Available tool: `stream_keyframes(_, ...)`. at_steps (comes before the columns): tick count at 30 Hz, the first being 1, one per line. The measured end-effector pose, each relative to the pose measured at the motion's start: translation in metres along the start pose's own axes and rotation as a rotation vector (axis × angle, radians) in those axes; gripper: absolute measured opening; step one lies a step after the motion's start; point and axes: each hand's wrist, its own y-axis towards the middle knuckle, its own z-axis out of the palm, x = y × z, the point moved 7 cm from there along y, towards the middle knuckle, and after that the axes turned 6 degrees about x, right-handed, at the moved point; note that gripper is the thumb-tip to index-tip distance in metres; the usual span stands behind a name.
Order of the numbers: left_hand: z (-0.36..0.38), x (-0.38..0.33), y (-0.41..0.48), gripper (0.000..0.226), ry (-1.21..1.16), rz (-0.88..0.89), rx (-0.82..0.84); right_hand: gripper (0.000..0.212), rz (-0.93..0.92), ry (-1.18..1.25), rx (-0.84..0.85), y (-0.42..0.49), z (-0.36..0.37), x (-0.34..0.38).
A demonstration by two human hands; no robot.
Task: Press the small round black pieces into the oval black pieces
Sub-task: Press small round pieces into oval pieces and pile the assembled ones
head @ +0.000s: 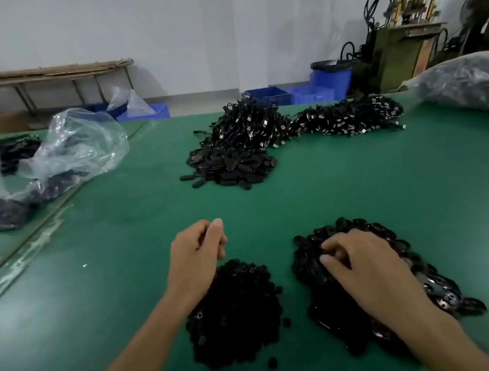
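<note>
A heap of small round black pieces [236, 313] lies on the green table [127, 284] in front of me. To its right is a heap of oval black pieces [356, 226]. My left hand [197, 248] hovers just beyond the round heap, fingers curled with the thumb against them; nothing shows in its grasp. My right hand [362, 260] rests on the oval heap, its thumb and bent fingers pinching an oval piece at the heap's left side.
Farther back lie a pile of black oval parts [232, 165] and bundles of black cords with metal clips [346, 117]. Clear plastic bags [72, 153] with dark parts sit at the left, a full bag [465, 83] at the far right. Blue bins [331, 78] stand behind.
</note>
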Motion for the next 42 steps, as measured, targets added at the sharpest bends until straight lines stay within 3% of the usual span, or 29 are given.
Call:
stream_keyframes(4, 0.01, 0.007, 0.013, 0.037, -0.067, -0.02, -0.036, 0.045, -0.05, -0.232, 0.056, 0.015, 0.012, 0.012)
stream_keyframes(8, 0.022, 0.018, 0.014, 0.031, -0.136, -0.046, 0.001, 0.043, -0.048, -0.302, 0.105, 0.015, 0.019, 0.011)
stream_keyframes(15, 0.029, 0.022, 0.015, 0.032, -0.149, -0.082, 0.052, 0.015, -0.104, -0.133, -0.026, 0.014, 0.018, 0.013)
stream_keyframes(19, 0.024, 0.0, 0.013, 0.036, -0.098, 0.025, 0.02, 0.011, -0.234, 0.187, -0.201, 0.012, 0.006, 0.025)
stream_keyframes(22, 0.028, -0.014, 0.009, 0.046, -0.097, 0.051, 0.148, 0.009, -0.293, 0.405, -0.23, 0.017, 0.011, 0.039)
stream_keyframes(26, 0.041, -0.011, 0.0, 0.059, 0.004, -0.02, 0.274, 0.014, -0.341, 0.488, -0.268, 0.026, 0.029, 0.06)
stream_keyframes(32, 0.044, -0.01, -0.009, 0.028, -0.179, 0.006, 0.412, 0.021, -0.383, 0.441, -0.401, 0.015, 0.04, 0.071)
stream_keyframes(37, 0.019, -0.004, -0.013, 0.007, -0.231, -0.015, 0.292, 0.054, -0.225, 0.529, -0.223, 0.018, 0.055, 0.059)
stream_keyframes(42, 0.009, -0.003, -0.014, 0.012, -0.419, -0.075, 0.261, 0.027, -0.199, 0.47, -0.294, 0.012, 0.048, 0.049)
